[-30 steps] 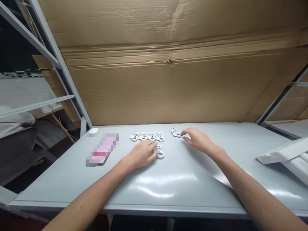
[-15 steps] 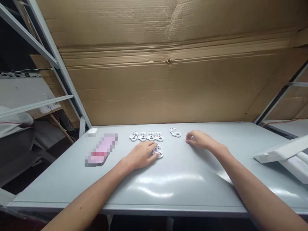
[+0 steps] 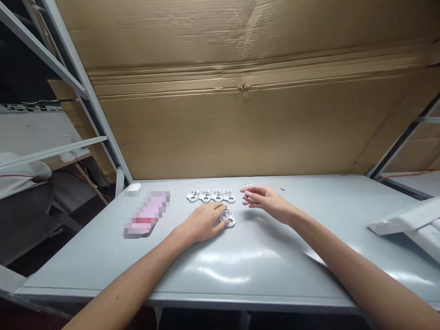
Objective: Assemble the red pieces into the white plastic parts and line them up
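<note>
My left hand lies on the table with its thumb and fingertips gripping a small white plastic part with a round opening, which rests flat. Just behind it, several similar white parts sit side by side in a row. My right hand hovers to the right of that row, its fingers pinched together. Something small, with a hint of red, shows at those fingertips, too small to name. Behind this hand another white part is mostly hidden.
A pink, pixelated phone-like object and a small white case lie on the left of the grey table. White wrapped pieces stick in from the right. A tiny dark curved bit lies farther back. Cardboard walls off the rear.
My right hand has moved left, toward the held part, and now covers most of the lone white part. The tiny dark bit has come into view. My left hand keeps its grip.
</note>
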`<state>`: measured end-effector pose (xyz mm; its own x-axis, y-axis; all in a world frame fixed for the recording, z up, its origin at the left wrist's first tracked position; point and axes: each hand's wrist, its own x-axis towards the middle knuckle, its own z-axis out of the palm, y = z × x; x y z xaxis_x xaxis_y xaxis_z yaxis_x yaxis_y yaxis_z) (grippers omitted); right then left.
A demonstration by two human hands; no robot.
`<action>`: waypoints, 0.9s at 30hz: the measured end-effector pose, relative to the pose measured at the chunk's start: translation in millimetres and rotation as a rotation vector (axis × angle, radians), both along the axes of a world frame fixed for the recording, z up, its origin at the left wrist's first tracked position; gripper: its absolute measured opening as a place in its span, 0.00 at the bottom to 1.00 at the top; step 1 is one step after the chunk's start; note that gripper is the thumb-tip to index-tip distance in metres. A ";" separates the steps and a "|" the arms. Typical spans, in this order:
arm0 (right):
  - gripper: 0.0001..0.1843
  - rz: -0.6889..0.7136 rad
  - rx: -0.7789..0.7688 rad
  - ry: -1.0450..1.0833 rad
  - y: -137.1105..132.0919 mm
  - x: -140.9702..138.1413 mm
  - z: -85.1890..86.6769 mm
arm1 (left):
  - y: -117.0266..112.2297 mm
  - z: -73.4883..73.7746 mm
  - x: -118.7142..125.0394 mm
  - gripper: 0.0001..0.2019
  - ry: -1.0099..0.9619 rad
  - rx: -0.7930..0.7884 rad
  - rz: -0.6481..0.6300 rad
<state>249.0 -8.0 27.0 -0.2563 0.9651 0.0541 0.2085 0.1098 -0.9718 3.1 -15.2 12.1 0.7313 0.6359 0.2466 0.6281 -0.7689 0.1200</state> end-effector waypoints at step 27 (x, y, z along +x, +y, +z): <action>0.03 -0.053 -0.346 0.369 -5.9 -19.4 -7.4 | -0.6 1.6 0.7 0.15 0.021 0.009 -0.014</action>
<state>229.7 -13.9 19.5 -0.2307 0.9536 -0.1935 -0.1589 -0.2331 -0.9594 3.8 -15.7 13.7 0.7450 0.6238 0.2364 0.6199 -0.7783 0.1000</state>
